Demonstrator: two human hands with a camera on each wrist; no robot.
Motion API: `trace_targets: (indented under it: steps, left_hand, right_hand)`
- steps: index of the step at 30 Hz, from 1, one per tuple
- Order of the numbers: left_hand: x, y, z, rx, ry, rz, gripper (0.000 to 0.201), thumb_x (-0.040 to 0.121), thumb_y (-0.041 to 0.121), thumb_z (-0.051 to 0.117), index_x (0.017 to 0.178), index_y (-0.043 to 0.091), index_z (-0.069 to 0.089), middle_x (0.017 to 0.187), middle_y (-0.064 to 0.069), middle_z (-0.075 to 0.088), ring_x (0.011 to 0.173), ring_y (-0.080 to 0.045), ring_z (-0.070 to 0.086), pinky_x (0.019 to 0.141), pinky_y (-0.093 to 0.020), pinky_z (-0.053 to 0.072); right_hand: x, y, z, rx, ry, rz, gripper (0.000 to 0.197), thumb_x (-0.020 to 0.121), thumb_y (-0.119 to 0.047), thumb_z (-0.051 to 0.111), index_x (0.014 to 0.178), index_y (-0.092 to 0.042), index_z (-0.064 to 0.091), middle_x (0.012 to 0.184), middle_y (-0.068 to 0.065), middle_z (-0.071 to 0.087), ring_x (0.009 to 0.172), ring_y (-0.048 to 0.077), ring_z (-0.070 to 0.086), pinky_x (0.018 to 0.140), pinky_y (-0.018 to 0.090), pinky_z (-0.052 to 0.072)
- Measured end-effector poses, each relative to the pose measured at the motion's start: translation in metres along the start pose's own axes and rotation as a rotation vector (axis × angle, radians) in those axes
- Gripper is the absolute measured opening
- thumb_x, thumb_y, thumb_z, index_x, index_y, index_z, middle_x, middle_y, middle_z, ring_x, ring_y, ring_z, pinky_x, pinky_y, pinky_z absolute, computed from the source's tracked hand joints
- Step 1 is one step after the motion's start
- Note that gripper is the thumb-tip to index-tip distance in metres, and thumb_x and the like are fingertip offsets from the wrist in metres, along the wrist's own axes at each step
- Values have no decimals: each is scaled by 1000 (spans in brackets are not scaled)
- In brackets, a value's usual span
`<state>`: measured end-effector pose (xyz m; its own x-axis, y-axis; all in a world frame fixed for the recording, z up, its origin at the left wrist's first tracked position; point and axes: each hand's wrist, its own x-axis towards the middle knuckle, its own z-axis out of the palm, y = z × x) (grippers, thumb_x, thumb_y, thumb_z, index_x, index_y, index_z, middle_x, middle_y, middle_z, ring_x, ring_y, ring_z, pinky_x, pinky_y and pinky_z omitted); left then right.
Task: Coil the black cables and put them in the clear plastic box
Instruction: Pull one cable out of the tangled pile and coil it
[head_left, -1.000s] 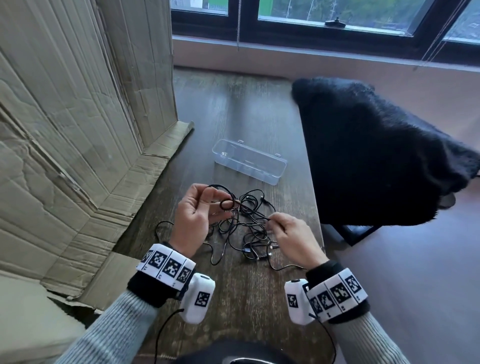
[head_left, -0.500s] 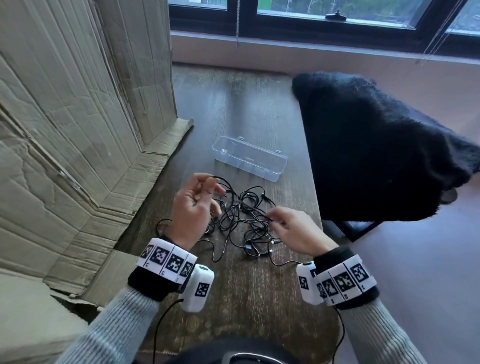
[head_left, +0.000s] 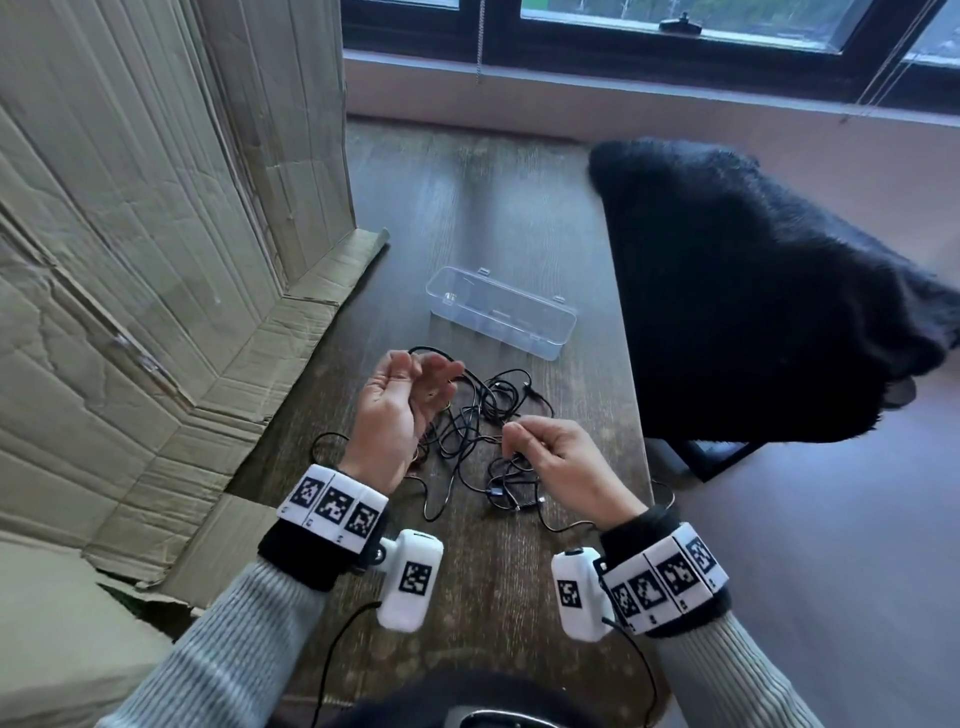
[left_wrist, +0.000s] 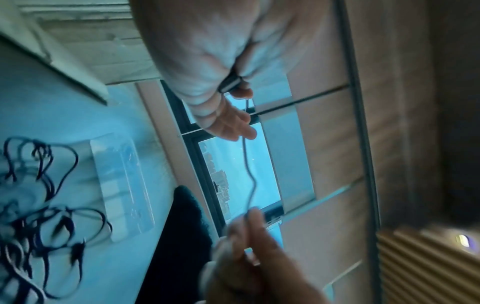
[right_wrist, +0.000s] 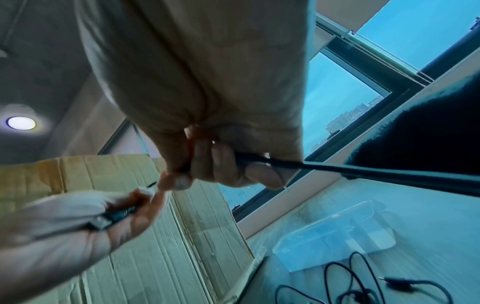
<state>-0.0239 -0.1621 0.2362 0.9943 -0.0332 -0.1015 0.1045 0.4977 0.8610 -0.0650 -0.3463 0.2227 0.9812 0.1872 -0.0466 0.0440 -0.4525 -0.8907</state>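
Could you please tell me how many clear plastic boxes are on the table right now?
1: the clear plastic box lies open on the table, beyond the tangled black cables.

Grey ribbed sleeves (head_left: 218, 660); black cuffs (head_left: 306, 553); white wristbands (head_left: 335, 506) printed with black square markers; white wrist cameras (head_left: 410, 584) trailing black wires (head_left: 332, 654).

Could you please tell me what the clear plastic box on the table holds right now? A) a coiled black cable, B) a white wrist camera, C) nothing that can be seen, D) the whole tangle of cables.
C: the clear plastic box stands open with no cable showing through its walls, while the tangled black cables lie on the wooden table nearer the person, between the left hand and the right hand.
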Motion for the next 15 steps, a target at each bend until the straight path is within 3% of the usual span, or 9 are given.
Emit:
trace_targets:
  steps: [2,5,6,8,9,11,13,14,15]
  left_hand:
    - [1,-1,5,-129,11,-68,31,102,16,26,77,14,44,78,1,65,83,-16,68,83,-34,53]
    - [1,-4,10,-198,88,-137,28,101,21,32,78,20,48,85,2,58,89,-15,60,92,-44,46]
    - [2,-4,9,-229,103,-156,28,101,22,32,78,21,48,95,-1,60,97,-18,60,95,-47,44]
    - [4,-1,5,-301,57,-205,31,102,30,28,78,21,47,118,-11,62,112,-29,59,99,-49,44]
    - [5,2,3,-332,22,-216,34,102,35,26,78,22,47,121,-13,63,111,-32,61,98,-47,45]
    - [8,9,-2,-402,19,-211,35,101,38,25,79,22,47,101,-10,70,87,-23,70,85,-38,51]
    - [12,14,-6,-440,90,-194,29,101,34,28,80,22,44,66,1,57,46,-6,54,55,-22,55]
    - [14,15,-10,-408,121,-181,26,101,33,29,82,23,43,60,4,46,40,-3,40,42,-15,44]
    - [17,15,-13,-328,142,-169,25,101,34,28,85,23,43,58,6,40,40,-3,33,38,-13,33]
  right_hand:
    - [0,3,1,-33,-62,46,33,97,-31,52,67,-20,59,52,-11,45,49,4,38,54,23,34]
    - [-2,2,7,-65,-194,62,30,98,-29,52,76,-14,66,54,-13,54,50,-2,45,53,17,37]
    - [-4,3,11,-47,-225,60,29,97,-31,52,80,-16,69,60,-10,62,55,0,52,54,22,42]
    - [-4,8,17,-37,-256,75,27,94,-45,50,87,-30,72,82,8,72,70,25,64,67,42,52]
    - [-4,13,20,-52,-271,77,26,92,-48,49,90,-34,71,84,15,71,69,28,62,66,44,51]
    - [-6,18,22,-70,-254,82,25,96,-40,49,90,-28,71,73,7,67,60,10,53,59,35,45]
    - [-8,18,20,-29,-157,80,24,97,-27,52,83,-20,70,66,-7,63,58,1,48,56,27,41]
    - [-9,16,18,7,-101,82,25,97,-23,53,79,-17,69,65,-8,62,57,3,50,57,27,41]
    - [-8,15,15,46,-49,74,25,97,-21,54,77,-15,68,68,-3,65,60,13,55,58,32,45]
